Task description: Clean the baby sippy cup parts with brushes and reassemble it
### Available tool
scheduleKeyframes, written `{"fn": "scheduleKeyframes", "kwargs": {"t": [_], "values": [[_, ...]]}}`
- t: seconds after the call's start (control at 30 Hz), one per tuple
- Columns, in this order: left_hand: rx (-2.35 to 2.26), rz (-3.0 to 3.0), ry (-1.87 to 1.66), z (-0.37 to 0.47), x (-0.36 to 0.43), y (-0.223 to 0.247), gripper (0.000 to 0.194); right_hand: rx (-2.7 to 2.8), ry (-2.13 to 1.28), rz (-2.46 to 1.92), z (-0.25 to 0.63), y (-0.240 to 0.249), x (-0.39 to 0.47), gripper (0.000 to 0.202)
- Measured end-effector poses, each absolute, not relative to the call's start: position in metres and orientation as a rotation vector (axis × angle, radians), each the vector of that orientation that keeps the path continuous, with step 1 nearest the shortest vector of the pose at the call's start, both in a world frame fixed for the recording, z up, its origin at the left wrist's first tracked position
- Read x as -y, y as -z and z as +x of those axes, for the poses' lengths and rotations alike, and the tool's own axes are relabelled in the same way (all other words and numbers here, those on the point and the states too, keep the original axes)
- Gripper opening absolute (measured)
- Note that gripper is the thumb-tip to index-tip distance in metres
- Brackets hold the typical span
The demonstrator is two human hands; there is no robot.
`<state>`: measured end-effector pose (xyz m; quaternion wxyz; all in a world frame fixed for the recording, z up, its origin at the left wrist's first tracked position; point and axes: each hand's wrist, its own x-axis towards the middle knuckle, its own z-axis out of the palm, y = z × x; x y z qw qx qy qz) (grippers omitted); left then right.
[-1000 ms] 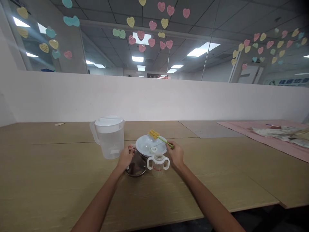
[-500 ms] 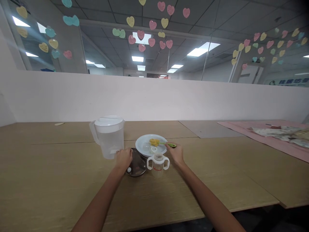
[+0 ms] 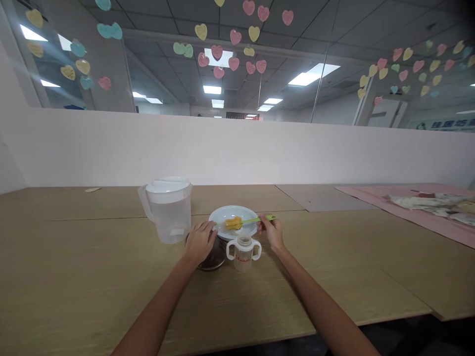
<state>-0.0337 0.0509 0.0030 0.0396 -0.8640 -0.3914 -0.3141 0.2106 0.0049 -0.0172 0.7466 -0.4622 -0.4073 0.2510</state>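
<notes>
My right hand (image 3: 272,231) is closed around the green handle of a bottle brush (image 3: 233,223), whose yellow sponge head is over the white plate (image 3: 249,213). At the plate's left rim, my left hand (image 3: 201,241) has its fingers bent together, with something pale at the fingertips that I cannot make out, close to the sponge. Below that hand lies a dark round lid or dish (image 3: 214,259), partly covered by it. A clear baby bottle (image 3: 243,254) with two white handles stands uncapped in front of the plate. The sponge hides part of a white ring on the plate.
A lidded clear pitcher (image 3: 171,212) stands left of the plate. Far right, a pink cloth (image 3: 389,201) carries crumpled fabric (image 3: 426,203). A white wall (image 3: 237,151) closes off the back of the wooden table (image 3: 111,277).
My left hand has moved right and up from the dark lid to the plate's rim. My right hand has turned the brush, whose sponge head has shifted left and down.
</notes>
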Motion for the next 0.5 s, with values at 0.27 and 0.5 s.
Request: {"fn": "scheduleKeyframes", "kwargs": {"t": [0.27,0.5], "values": [[1.107,-2.779,0.919,-0.032,-0.055,0.010,0.043,1.028,-0.753,-1.050,0.204,0.016,-0.003,0.040],[1.221,-2.718,0.953,-0.031,-0.056,0.011,0.048,0.846,-0.817,-1.035,0.205,0.013,-0.001,0.040]]}}
